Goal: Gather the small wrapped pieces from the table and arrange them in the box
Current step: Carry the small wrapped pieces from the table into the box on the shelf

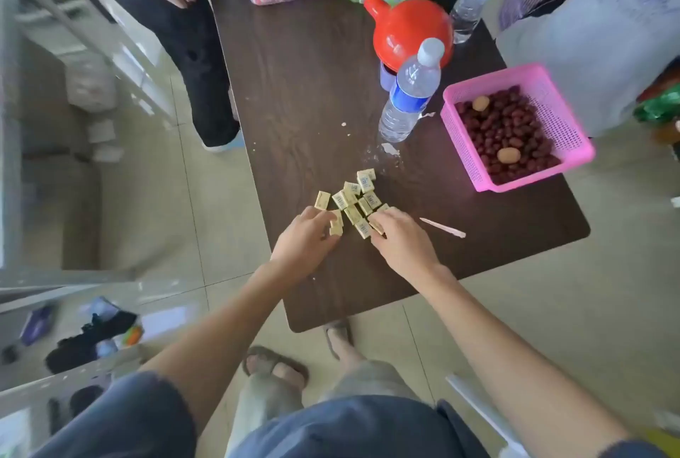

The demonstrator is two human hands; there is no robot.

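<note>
Both hands at the near edge of the pile, fingers curled onto pieces.

On the dark table [294, 89], the wrapped pieces [355, 200] cluster just beyond both hands, equally near; left hand [305, 240] pinches one upright piece [336, 224], right hand [401, 240] fingers rest on another [376, 225]. No empty box is clearly visible.
</note>
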